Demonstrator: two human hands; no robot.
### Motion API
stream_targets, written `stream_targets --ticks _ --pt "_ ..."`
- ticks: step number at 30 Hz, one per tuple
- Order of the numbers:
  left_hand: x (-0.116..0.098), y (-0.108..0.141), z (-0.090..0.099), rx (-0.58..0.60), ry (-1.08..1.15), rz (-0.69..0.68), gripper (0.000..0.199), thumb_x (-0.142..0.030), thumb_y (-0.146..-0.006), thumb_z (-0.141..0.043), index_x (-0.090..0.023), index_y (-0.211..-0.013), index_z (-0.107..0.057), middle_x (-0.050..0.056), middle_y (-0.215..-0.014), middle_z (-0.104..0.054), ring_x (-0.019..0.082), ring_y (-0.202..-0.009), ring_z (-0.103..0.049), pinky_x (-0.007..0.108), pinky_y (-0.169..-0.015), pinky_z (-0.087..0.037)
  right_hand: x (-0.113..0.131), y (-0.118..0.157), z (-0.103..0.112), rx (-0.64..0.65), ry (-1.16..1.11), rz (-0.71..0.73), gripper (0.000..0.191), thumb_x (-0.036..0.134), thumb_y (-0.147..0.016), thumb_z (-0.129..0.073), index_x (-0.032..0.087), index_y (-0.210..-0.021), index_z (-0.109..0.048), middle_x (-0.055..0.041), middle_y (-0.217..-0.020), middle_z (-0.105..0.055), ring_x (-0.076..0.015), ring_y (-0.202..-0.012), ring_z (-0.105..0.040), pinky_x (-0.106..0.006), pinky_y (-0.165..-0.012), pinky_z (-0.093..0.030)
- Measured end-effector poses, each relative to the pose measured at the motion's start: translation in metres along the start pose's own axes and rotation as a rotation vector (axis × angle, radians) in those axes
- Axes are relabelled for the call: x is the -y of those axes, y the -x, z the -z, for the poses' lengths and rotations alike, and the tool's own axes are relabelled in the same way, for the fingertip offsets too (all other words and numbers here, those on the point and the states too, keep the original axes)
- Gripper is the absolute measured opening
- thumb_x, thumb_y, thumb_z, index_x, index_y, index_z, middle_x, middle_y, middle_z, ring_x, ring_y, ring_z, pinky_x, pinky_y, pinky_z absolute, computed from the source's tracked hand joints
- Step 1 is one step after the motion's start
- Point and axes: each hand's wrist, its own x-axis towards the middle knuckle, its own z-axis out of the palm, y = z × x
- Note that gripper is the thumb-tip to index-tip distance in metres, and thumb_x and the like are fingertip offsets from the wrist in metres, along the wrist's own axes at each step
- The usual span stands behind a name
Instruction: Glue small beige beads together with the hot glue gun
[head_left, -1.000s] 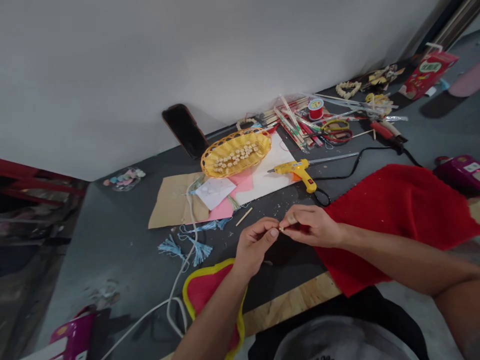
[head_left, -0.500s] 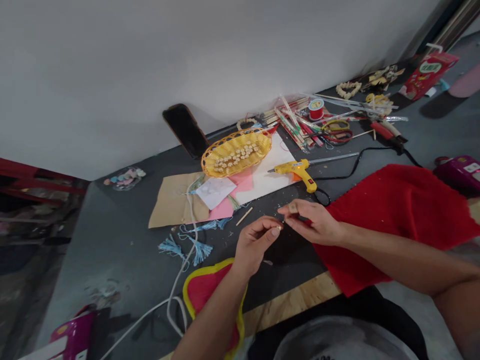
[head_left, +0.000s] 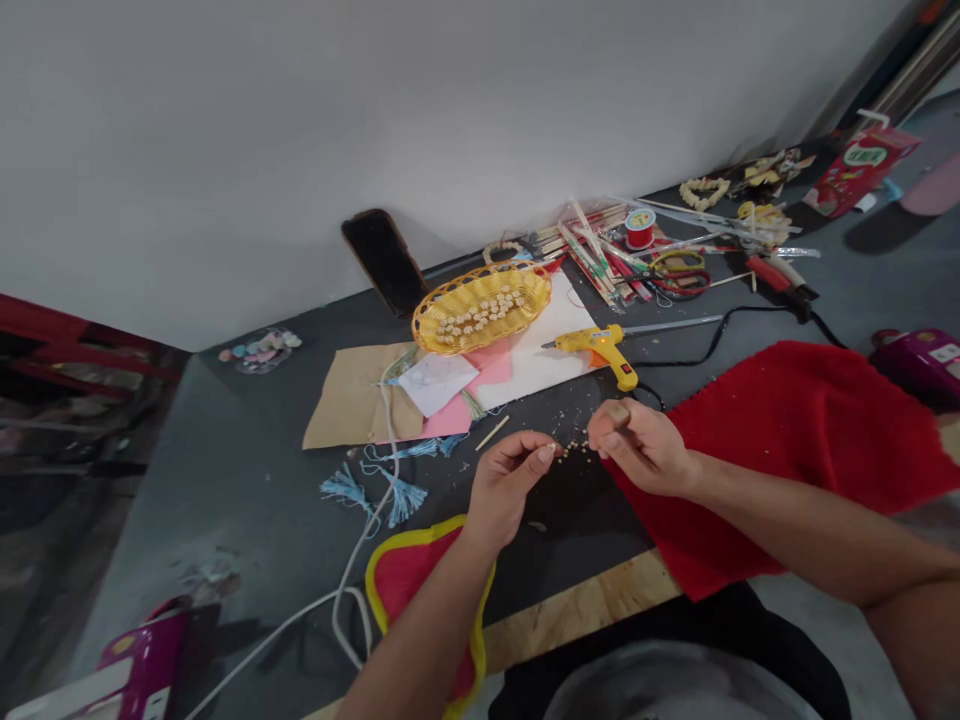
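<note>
My left hand (head_left: 514,482) pinches a tiny pale piece between thumb and forefinger, low over the dark table. To its right, my right hand (head_left: 643,445) has its fingers curled together; whatever they hold is too small to make out. Small beige beads (head_left: 576,448) lie scattered on the table between both hands. Beyond them sits a yellow glue gun (head_left: 611,352) with a clear glue stick in its back. Behind the papers, a yellow woven basket (head_left: 484,308) contains several small pale flower-like pieces. A short wooden stick (head_left: 492,433) rests beside my left hand.
Red cloth (head_left: 810,440) spreads under my right forearm. Blue tassels (head_left: 405,498) and a white cable (head_left: 349,570) lie on the left. A phone (head_left: 384,262) leans on the wall. Bundled sticks, a red thread spool (head_left: 640,230) and scissors (head_left: 682,275) lie at the back.
My right hand has moved away from my left and curled its fingers more. The beads between the hands now show. My left hand keeps its pinch. The view has shifted slightly.
</note>
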Motion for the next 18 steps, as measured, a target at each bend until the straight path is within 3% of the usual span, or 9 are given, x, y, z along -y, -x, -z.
stream_targets --ticks 8,12,15,18 --pt "-0.001 -0.001 -0.001 -0.049 0.01 0.018 0.02 -0.035 -0.072 -0.078 -0.015 -0.076 -0.074 0.002 -0.072 -0.067 0.009 -0.063 -0.048 0.021 -0.061 -0.038 -0.003 0.006 -0.003 -0.178 -0.221 -0.018 0.022 0.037 -0.101 -0.035 0.023 -0.084 -0.041 0.0021 -0.065 -0.05 -0.0126 -0.054 -0.047 -0.029 -0.053 -0.039" --pt "-0.003 -0.004 -0.003 -0.151 0.032 0.009 0.025 -0.037 -0.068 -0.08 -0.015 -0.075 -0.072 0.002 -0.073 -0.066 0.009 -0.061 -0.048 0.022 -0.059 -0.039 0.002 0.005 0.002 -0.29 -0.223 0.002 0.027 0.037 -0.101 -0.034 0.024 -0.078 -0.038 0.0026 -0.061 -0.048 -0.0132 -0.051 -0.045 -0.028 -0.05 -0.036" --pt "-0.004 -0.006 -0.004 -0.228 0.077 0.013 0.025 -0.037 -0.067 -0.081 -0.015 -0.074 -0.071 0.001 -0.074 -0.066 0.007 -0.057 -0.046 0.021 -0.056 -0.038 0.005 0.002 0.007 -0.233 -0.146 0.03 0.031 0.032 -0.1 -0.035 0.023 -0.071 -0.039 0.0021 -0.058 -0.048 -0.0128 -0.05 -0.046 -0.027 -0.048 -0.036" --pt "-0.005 -0.004 -0.005 -0.175 0.116 0.028 0.025 -0.036 -0.065 -0.082 -0.015 -0.074 -0.072 0.001 -0.073 -0.066 0.007 -0.058 -0.048 0.02 -0.058 -0.038 0.004 -0.004 0.007 -0.116 0.028 0.061 0.017 0.025 -0.094 -0.05 0.021 -0.078 -0.052 0.0004 -0.064 -0.056 -0.0129 -0.057 -0.054 -0.026 -0.054 -0.044"
